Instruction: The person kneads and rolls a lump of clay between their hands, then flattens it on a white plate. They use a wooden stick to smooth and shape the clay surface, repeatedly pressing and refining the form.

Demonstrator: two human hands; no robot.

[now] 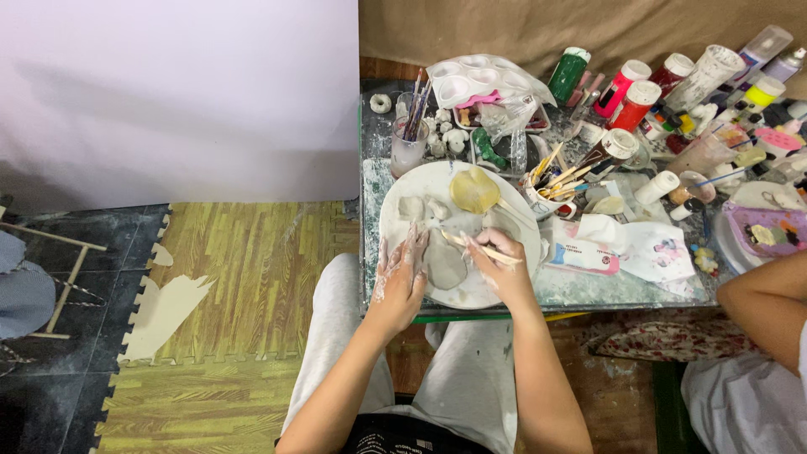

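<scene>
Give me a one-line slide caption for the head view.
Left hand steadies flat grey clay on a white round board while right hand holds a wooden stick.

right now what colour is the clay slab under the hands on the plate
Pale grey; the clay slab on the white plate shows best in the head view.

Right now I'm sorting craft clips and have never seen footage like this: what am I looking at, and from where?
One picture, from a camera worn on a person's head, looking down at their lap and a cluttered table. No machine: two bare, clay-smeared hands. The left hand rests on the round white plate, touching a flat grey clay slab. The right hand holds a thin wooden stick over that slab. A yellowish clay disc lies further back on the plate. Paint bottles, brushes and a white palette crowd behind. Another person's arm shows at right.
</scene>
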